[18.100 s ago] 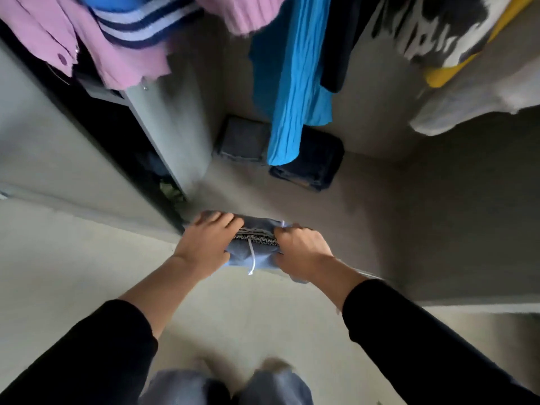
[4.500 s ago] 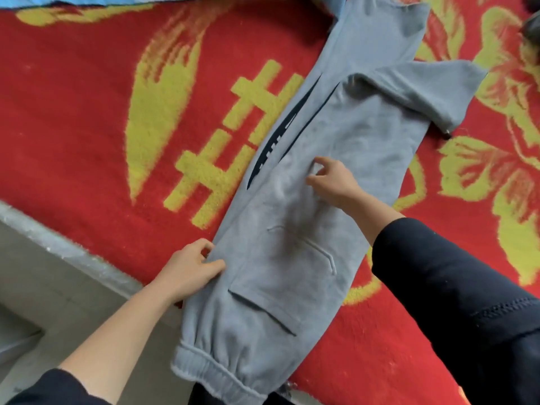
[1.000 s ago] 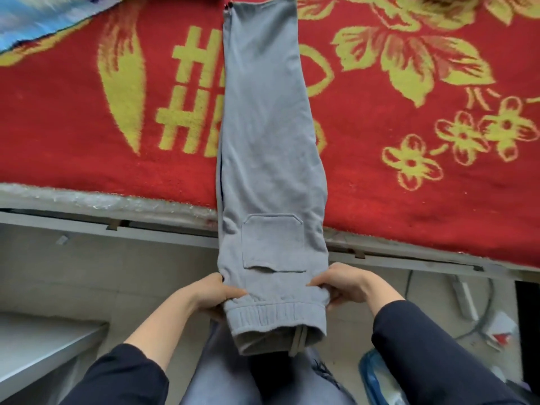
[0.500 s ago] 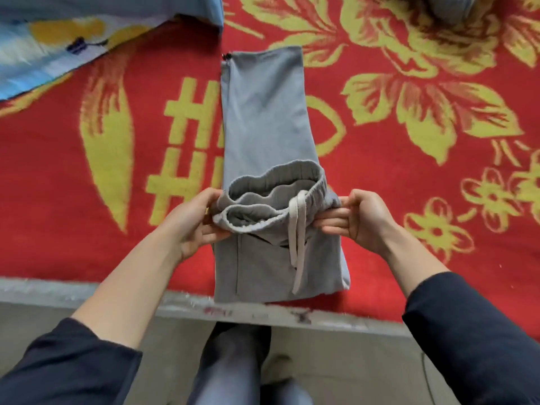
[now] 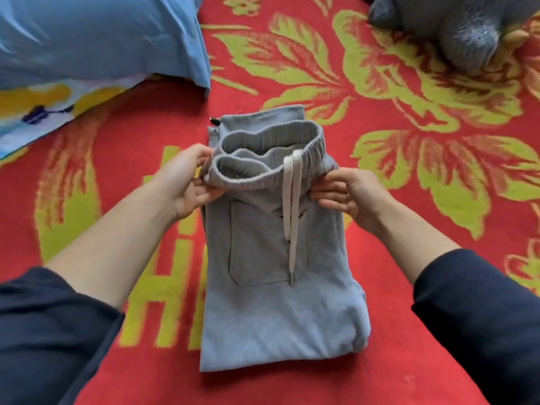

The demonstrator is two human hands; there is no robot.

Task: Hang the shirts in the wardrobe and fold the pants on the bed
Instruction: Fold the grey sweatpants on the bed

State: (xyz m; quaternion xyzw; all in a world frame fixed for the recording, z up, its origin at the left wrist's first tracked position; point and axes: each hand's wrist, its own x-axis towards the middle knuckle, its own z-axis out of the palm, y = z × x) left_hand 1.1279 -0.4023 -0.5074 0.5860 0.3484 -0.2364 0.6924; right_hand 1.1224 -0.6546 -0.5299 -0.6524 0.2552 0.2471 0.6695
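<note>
Mid-frame on the bed [image 5: 409,176], your pants [image 5: 280,311] lie folded over, left hand [image 5: 187,182] and right hand [image 5: 347,197] pinching the waistband [image 5: 263,159] corners; likely one fold left, shirts out of view.

Bright, even, soft daylight. Faint shadow beneath folded grey fleece pants [image 5: 280,311] at 6 o'clock. Crisp at centre; smeared at 10 o'clock on pale blue cloth pillow [image 5: 96,39], at 1 o'clock on grey furry plush toy [image 5: 467,33]
</note>
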